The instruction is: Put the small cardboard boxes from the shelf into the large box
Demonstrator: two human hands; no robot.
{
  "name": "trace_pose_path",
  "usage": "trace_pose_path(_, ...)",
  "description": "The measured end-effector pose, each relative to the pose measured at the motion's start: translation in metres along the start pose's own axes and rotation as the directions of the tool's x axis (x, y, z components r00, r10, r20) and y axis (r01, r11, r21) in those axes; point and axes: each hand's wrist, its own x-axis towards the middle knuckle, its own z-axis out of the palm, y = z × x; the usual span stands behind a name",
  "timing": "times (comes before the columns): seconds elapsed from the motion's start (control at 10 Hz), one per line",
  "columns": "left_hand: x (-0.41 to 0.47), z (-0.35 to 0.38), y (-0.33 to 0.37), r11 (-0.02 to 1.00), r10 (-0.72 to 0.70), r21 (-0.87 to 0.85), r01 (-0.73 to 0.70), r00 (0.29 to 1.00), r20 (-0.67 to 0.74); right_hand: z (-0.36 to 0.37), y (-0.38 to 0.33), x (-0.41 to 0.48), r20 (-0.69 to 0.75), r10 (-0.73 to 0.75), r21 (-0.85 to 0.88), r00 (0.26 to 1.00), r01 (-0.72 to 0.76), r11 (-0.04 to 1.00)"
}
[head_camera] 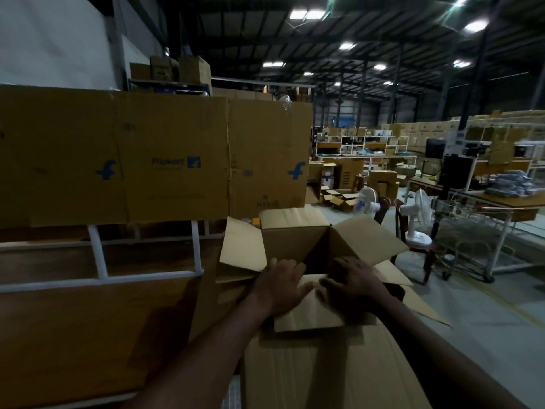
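The large cardboard box point(295, 234) stands open in front of me, its flaps spread outward. Over its opening I hold a small pale cardboard box point(306, 311) with both hands. My left hand point(280, 286) grips the box's left top edge. My right hand point(355, 283) presses on its right top side. The small box sits partly inside the opening, tilted toward me. The bottom of the large box is dark and hidden. To the left is the shelf point(100, 256), a white frame with wooden boards.
Big printed cardboard sheets point(174, 160) lean on top of the shelf at left. To the right stand two white pedestal fans point(418, 214), a dark chair point(413, 249), a wire trolley point(472, 246) and worktables point(501, 202). Open grey floor lies at right.
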Motion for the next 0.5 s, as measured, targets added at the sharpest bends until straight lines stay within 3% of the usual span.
trace_pose_path(0.3,-0.006,0.006,0.004,0.996,-0.06,-0.052,0.068,0.988,0.141,0.034,0.008,0.008,-0.004,-0.027,-0.175,1.0,0.026,0.984)
trace_pose_path(0.4,-0.01,-0.003,0.006,0.998,-0.037,-0.044,0.047,0.98,0.193,0.028,0.005,0.009,0.035,-0.013,-0.168,0.999,0.019,0.986)
trace_pose_path(0.5,-0.013,-0.016,0.002,1.0,-0.015,0.013,0.013,0.99,0.142,0.02,-0.001,0.005,-0.017,-0.014,-0.092,1.0,0.012,0.996)
